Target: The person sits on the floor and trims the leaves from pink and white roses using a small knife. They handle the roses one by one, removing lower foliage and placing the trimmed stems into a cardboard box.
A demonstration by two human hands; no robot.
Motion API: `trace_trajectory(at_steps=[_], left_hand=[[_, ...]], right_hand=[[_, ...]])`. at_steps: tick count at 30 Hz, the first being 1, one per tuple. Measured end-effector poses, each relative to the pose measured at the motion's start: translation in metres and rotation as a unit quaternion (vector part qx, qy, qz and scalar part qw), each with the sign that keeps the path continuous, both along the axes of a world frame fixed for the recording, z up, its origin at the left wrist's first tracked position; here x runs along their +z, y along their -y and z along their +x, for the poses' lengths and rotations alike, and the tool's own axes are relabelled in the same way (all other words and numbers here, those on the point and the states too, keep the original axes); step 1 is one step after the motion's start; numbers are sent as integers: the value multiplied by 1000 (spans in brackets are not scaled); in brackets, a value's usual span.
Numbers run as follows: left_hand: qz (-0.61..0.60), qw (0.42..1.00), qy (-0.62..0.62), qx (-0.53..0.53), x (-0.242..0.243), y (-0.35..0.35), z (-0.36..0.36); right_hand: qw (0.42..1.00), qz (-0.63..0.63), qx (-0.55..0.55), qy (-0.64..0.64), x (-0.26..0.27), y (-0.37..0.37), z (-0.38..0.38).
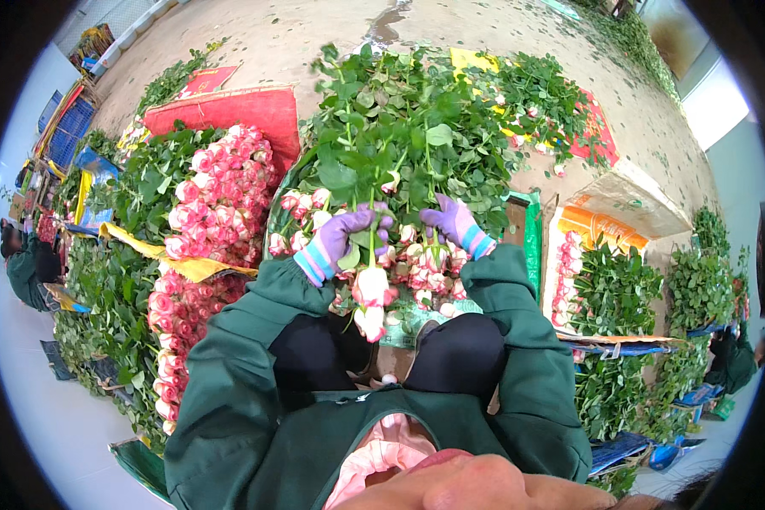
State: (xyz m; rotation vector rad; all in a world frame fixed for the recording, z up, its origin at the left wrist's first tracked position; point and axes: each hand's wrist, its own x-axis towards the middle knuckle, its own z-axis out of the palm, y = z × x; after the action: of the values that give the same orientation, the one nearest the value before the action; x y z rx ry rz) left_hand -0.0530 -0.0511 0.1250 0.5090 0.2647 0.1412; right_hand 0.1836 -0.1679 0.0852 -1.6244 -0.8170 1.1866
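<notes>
Both my hands wear purple knit gloves with striped cuffs. My left hand (350, 236) grips the stems of pink-and-white roses (371, 287), whose heads hang down towards my knees. To the right, my right hand (449, 223) has its fingers bent at the stems above a cluster of rose heads (430, 264); whether it grips one is hard to tell. Beneath and beyond both hands lies a large heap of leafy rose stems (414, 121), with more rose heads (299, 204) at its left near edge.
Bundled pink roses (229, 191) lie at left by a red woven sheet (255, 108) and a yellow sheet (191, 264). At right are an open lined container (637, 197) and more rose bundles (618, 287). Co-workers (28, 261) sit at both far sides.
</notes>
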Motion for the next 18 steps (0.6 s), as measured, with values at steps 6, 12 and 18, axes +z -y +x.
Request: trace_trajectory(at_steps=[6,12,18], left_hand=[[-21,989,-134,-52,8,66,-10],[-49,998,2,-35,31,70,-31],[56,992,-108,39,-4,16,-9]], right_hand=[[993,22,-90,-78,-21,-18,13],[937,-52,-66,340,1,-14,-39],[919,-107,12,378,-8,27,-51]])
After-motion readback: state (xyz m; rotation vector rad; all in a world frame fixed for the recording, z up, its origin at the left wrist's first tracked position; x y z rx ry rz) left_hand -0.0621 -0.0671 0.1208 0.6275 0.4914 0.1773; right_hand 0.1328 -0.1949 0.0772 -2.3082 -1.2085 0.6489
